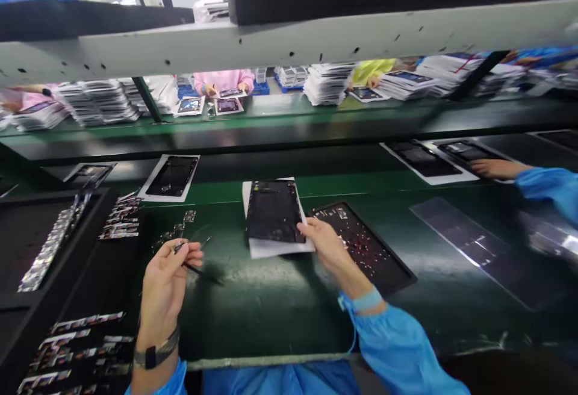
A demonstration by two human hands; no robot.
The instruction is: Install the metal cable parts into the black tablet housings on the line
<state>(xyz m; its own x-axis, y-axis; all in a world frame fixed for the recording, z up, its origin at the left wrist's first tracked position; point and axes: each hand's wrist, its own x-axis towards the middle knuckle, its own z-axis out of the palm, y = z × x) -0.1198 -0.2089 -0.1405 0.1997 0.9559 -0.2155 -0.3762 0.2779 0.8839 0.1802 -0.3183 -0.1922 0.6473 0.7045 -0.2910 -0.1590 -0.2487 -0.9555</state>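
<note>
My right hand (pixel 332 255) grips the lower right corner of a black tablet housing (pixel 274 211). A white sheet (pixel 266 248) lies under the housing and sticks out at its edges. My left hand (pixel 163 283) is pinched closed on a small thin dark part (pixel 193 268), whose exact kind is too blurred to tell. Just beyond the left fingers lie several small electronic pieces (pixel 189 217) on the green bench. To the right of the housing, partly behind my right hand, is a black tray (pixel 383 262) scattered with tiny parts.
Dark trays with rows of flex-like parts (pixel 52 244) stand at left. Further housings on white sheets (pixel 173 177) lie along the back strip. A clear plastic sheet (pixel 465 238) lies at right, near a co-worker's hand (pixel 499 168). A shelf beam (pixel 289 43) crosses overhead.
</note>
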